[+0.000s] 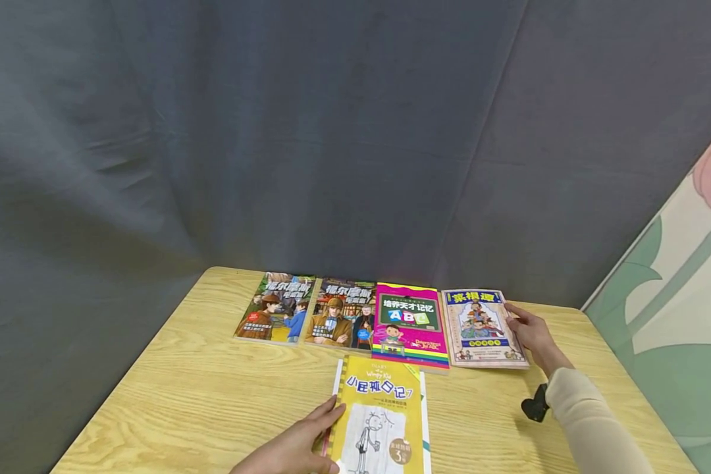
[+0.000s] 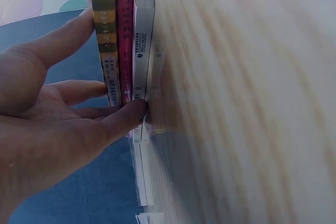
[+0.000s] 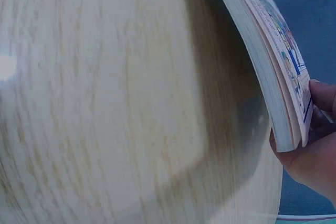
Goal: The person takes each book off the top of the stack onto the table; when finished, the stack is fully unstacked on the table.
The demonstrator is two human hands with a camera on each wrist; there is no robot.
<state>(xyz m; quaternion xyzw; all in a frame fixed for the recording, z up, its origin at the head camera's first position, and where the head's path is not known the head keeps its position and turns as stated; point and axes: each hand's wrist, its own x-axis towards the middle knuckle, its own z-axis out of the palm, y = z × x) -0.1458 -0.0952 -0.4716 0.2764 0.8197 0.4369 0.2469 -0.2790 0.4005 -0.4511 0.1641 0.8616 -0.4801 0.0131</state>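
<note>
In the head view my right hand holds the right edge of a pale book with a blue title panel, at the right end of a row. The right wrist view shows the thumb on its cover and fingers beneath, with that edge bent up off the table. My left hand lies at the left side of a book stack topped by a yellow comic-style book. From the left wrist, fingers touch the spines: yellow book on top, a red-spined book in the middle, a white-spined book lowest.
Left of the pale book lie a pink ABC book and two detective-cover books, one brown and one green. They lie near the far edge of the wooden table. A dark grey curtain hangs behind.
</note>
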